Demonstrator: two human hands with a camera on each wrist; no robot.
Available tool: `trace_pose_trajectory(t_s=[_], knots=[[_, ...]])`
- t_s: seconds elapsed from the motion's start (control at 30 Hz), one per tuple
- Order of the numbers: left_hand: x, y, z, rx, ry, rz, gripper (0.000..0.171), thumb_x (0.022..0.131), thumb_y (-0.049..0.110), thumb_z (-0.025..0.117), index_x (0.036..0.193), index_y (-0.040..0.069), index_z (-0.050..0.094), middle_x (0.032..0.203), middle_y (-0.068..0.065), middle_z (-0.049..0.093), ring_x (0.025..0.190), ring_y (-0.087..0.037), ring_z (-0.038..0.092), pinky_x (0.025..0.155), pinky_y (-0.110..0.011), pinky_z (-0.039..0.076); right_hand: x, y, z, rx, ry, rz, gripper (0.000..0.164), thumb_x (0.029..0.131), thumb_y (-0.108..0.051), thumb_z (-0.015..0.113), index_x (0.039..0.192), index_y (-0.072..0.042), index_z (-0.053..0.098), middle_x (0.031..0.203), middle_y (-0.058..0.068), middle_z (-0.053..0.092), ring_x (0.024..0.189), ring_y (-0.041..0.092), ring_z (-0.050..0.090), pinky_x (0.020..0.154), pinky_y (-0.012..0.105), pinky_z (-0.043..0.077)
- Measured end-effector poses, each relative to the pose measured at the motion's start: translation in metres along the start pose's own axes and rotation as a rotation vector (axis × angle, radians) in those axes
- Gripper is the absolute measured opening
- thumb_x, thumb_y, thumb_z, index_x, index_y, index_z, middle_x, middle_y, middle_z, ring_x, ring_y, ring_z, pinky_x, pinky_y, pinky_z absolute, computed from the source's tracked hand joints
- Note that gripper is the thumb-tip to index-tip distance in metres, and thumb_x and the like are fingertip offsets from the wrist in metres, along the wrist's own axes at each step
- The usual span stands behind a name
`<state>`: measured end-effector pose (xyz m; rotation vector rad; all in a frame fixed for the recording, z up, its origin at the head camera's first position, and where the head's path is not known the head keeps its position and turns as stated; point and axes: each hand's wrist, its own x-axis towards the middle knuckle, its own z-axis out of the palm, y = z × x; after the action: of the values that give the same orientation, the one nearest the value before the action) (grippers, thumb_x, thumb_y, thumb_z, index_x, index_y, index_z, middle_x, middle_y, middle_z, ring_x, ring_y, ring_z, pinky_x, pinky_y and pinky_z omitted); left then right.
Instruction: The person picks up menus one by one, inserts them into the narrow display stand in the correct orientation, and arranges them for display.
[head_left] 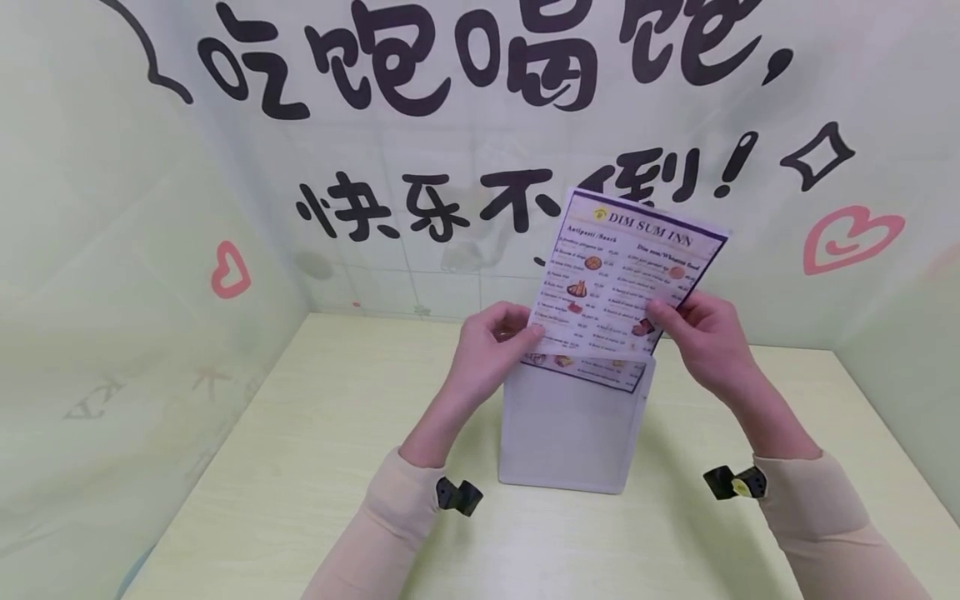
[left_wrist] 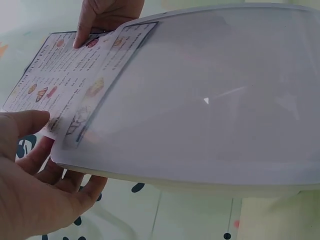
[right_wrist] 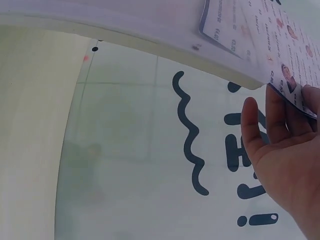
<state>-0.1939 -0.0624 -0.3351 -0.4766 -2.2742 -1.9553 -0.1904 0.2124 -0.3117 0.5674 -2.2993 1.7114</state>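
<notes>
Beneath our hands spreads the table (head_left: 337, 400), and directly below the grip the white stand (head_left: 566, 442) shows its clear front, with its open mouth just under our left thumb. Between our hands sits the menu (head_left: 600, 287), most of it above that mouth and its bottom strip inside, the corner on the right hand's side lying deeper than the other. Our right hand (head_left: 708, 342) pinches the menu's edge, thumb in front and fingers behind; our left hand (head_left: 487, 350) has its thumb on the opposite edge, lower down, with fingers behind, though how firmly it presses we cannot tell. We would do best to square the bottom edge to the mouth, pinch lightly so the paper does not bow, and guide both sides evenly, since working from one side could jam or crease a corner.
</notes>
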Motion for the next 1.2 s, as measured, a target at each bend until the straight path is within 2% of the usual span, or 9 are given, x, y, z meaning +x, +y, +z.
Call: trace_pose_trajectory(t_s=[0.2, 0.33, 0.43, 0.5, 0.63, 0.8, 0.9, 1.07, 1.2], knots=[[0.002, 0.004, 0.002, -0.075, 0.047, 0.036, 0.032, 0.097, 0.011, 0.070, 0.127, 0.000, 0.066, 0.107, -0.014, 0.073, 0.093, -0.024, 0.070, 0.083, -0.033, 0.059, -0.002, -0.005, 0.002, -0.080, -0.027, -0.015, 0.029, 0.105, -0.009, 0.058, 0.123, 0.012, 0.064, 0.103, -0.012, 0.075, 0.090, 0.007, 0.072, 0.084, 0.018, 0.056], [0.002, 0.007, 0.003, -0.119, 0.076, 0.065, 0.034, 0.097, 0.008, 0.069, 0.130, -0.001, 0.064, 0.108, -0.016, 0.073, 0.093, -0.026, 0.072, 0.082, -0.035, 0.061, -0.003, -0.005, 0.003, -0.148, -0.035, -0.025, 0.024, 0.104, -0.007, 0.060, 0.120, 0.010, 0.068, 0.102, 0.000, 0.077, 0.087, 0.006, 0.072, 0.082, 0.017, 0.055], [0.002, 0.009, 0.004, -0.141, 0.114, 0.105, 0.031, 0.098, 0.007, 0.069, 0.127, -0.002, 0.065, 0.105, -0.016, 0.073, 0.090, -0.024, 0.072, 0.079, -0.033, 0.061, -0.004, -0.005, 0.005, -0.170, -0.052, -0.037, 0.021, 0.102, -0.002, 0.061, 0.118, 0.010, 0.069, 0.102, 0.015, 0.076, 0.085, 0.006, 0.072, 0.080, 0.018, 0.056], [0.002, 0.010, 0.005, -0.148, 0.145, 0.129, 0.028, 0.097, 0.005, 0.069, 0.124, -0.004, 0.066, 0.103, -0.016, 0.073, 0.087, -0.022, 0.071, 0.078, -0.031, 0.060, -0.005, -0.005, 0.006, -0.185, -0.065, -0.040, 0.021, 0.102, -0.001, 0.061, 0.118, 0.009, 0.069, 0.104, 0.020, 0.075, 0.085, 0.005, 0.071, 0.079, 0.018, 0.056], [0.002, 0.013, 0.006, -0.158, 0.194, 0.168, 0.023, 0.096, 0.002, 0.069, 0.117, -0.006, 0.068, 0.102, -0.017, 0.073, 0.084, -0.018, 0.069, 0.077, -0.028, 0.059, -0.008, -0.004, 0.008, -0.194, -0.087, -0.046, 0.022, 0.101, -0.001, 0.062, 0.120, 0.008, 0.069, 0.105, 0.021, 0.075, 0.086, 0.007, 0.071, 0.078, 0.019, 0.056], [0.000, 0.013, 0.004, -0.163, 0.208, 0.198, 0.017, 0.093, -0.001, 0.071, 0.108, -0.008, 0.070, 0.098, -0.016, 0.074, 0.079, -0.015, 0.068, 0.072, -0.027, 0.059, -0.009, -0.002, 0.009, -0.198, -0.101, -0.035, 0.024, 0.102, -0.004, 0.063, 0.124, 0.004, 0.067, 0.108, 0.018, 0.075, 0.090, 0.010, 0.072, 0.080, 0.021, 0.057], [0.000, 0.011, 0.003, -0.164, 0.198, 0.200, 0.017, 0.092, -0.001, 0.071, 0.107, -0.008, 0.070, 0.097, -0.016, 0.074, 0.079, -0.015, 0.068, 0.071, -0.026, 0.058, -0.009, -0.001, 0.008, -0.135, -0.087, -0.014, 0.031, 0.101, -0.005, 0.064, 0.131, 0.004, 0.060, 0.114, 0.012, 0.074, 0.094, 0.009, 0.071, 0.083, 0.020, 0.057], [-0.002, 0.007, 0.003, -0.159, 0.188, 0.187, 0.017, 0.093, -0.001, 0.071, 0.108, -0.008, 0.069, 0.097, -0.017, 0.074, 0.079, -0.015, 0.067, 0.071, -0.025, 0.058, -0.007, -0.004, 0.003, 0.118, -0.009, -0.003, 0.036, 0.101, -0.001, 0.061, 0.137, -0.002, 0.055, 0.114, -0.004, 0.074, 0.099, 0.009, 0.070, 0.087, 0.021, 0.056], [-0.004, 0.003, 0.004, -0.169, 0.192, 0.174, 0.016, 0.092, -0.003, 0.071, 0.107, -0.009, 0.070, 0.096, -0.018, 0.074, 0.078, -0.015, 0.067, 0.071, -0.025, 0.058, -0.003, -0.008, 0.000, 0.251, 0.026, -0.023, 0.038, 0.102, -0.002, 0.061, 0.139, -0.010, 0.057, 0.114, -0.004, 0.075, 0.097, 0.011, 0.071, 0.087, 0.022, 0.057]])
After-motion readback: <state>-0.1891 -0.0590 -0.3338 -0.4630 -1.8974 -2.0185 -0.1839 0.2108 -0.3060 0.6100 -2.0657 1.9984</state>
